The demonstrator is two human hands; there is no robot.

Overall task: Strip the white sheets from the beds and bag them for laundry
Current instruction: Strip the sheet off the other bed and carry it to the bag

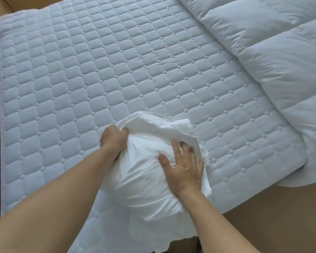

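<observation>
A stuffed white fabric bundle [144,189], like a case or bag full of linen, lies on the near edge of the bare quilted mattress [102,73]. My left hand [114,138] grips the bundle's upper left edge of cloth, fingers curled into the fabric. My right hand [183,168] lies flat on the bundle's right side, fingers spread and pressing down. The bundle's open flap [170,125] is folded over at the top.
A puffy white duvet [274,57] is piled along the right side of the mattress and hangs over its corner. Brown floor [274,216] shows at the lower right and at the far left edge.
</observation>
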